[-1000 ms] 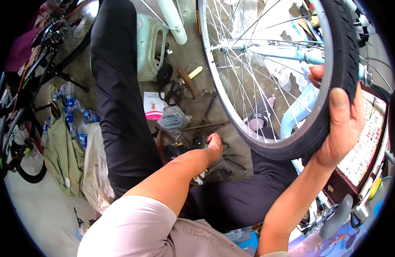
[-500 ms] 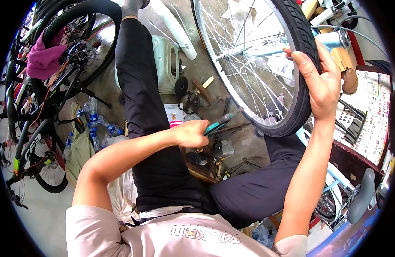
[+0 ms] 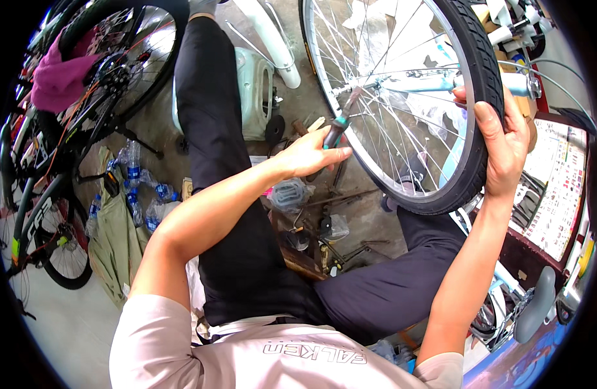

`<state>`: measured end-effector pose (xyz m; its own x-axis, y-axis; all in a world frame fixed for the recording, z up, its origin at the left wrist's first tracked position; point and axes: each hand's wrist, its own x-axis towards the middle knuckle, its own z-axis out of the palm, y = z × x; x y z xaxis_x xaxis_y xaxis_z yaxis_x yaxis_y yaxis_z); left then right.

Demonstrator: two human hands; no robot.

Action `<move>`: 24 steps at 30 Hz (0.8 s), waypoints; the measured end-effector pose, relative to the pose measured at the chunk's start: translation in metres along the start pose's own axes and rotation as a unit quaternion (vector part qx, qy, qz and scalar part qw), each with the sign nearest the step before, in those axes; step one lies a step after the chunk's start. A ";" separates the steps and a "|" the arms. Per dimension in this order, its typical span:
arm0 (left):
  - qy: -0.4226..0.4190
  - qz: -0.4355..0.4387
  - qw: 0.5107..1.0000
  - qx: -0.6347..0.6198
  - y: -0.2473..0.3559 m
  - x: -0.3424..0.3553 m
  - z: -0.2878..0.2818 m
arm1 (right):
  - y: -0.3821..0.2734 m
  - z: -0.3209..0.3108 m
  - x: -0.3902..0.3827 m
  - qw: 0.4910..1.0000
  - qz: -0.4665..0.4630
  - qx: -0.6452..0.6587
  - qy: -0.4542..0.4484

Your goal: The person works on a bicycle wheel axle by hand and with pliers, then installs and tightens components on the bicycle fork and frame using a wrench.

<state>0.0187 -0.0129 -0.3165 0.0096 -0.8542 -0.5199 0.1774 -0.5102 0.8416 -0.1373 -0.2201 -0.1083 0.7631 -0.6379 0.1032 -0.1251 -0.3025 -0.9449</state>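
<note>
My left hand [image 3: 323, 154] holds a tool with a teal-and-dark handle [image 3: 339, 126]. Its metal end is over the spokes near the wheel hub [image 3: 344, 92]; whether it touches cannot be seen clearly. My right hand [image 3: 502, 149] grips the black tyre [image 3: 480, 55] of the silver-rimmed wheel on its right side, fingers wrapped behind it and thumb on the front. A light blue tube [image 3: 415, 84] runs behind the spokes. My legs [image 3: 356, 292] in dark trousers are spread below the wheel.
Black bicycles [image 3: 45, 201] with a pink cloth [image 3: 62, 81] stand left, near bottles [image 3: 133, 175] and olive fabric [image 3: 110, 233]. A pale jerrycan [image 3: 253, 110], white tube [image 3: 259, 29] and scattered tools [image 3: 331, 253] lie on the floor. A printed board [image 3: 554, 188] and grey saddle [image 3: 535, 305] are right.
My left hand, low with no visible tool a second ago, held the tool half a second ago and has since raised it up and right toward the hub. The wheel has shifted slightly.
</note>
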 end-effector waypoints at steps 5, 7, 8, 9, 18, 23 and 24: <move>0.003 -0.055 0.996 -0.066 -0.002 0.008 0.010 | 0.004 -0.008 0.001 1.000 -0.013 0.003 -0.016; 0.020 -0.051 0.997 -0.055 -0.005 0.013 0.018 | 0.004 -0.008 0.000 1.000 -0.015 0.004 -0.010; 0.041 -0.045 0.997 -0.043 -0.006 0.016 0.021 | 0.005 -0.007 0.000 1.000 -0.021 0.007 -0.006; 0.040 -0.045 0.997 -0.044 -0.010 0.018 0.025 | 0.005 -0.006 0.000 1.000 -0.020 0.007 -0.006; 0.141 -0.010 0.989 -0.041 -0.024 0.025 0.035 | -0.002 0.007 -0.003 1.000 -0.017 0.002 0.013; 0.198 0.009 0.980 0.007 -0.016 0.030 0.031 | -0.006 0.021 -0.008 1.000 -0.023 0.011 0.013; 0.216 0.028 0.976 0.024 -0.027 0.038 0.033 | -0.008 0.026 -0.012 1.000 -0.013 0.011 0.022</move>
<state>-0.0181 -0.0345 -0.3539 0.4332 -0.7643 -0.4776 0.1187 -0.4769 0.8709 -0.1286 -0.1917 -0.1104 0.7372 -0.6608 0.1409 -0.0913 -0.3040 -0.9483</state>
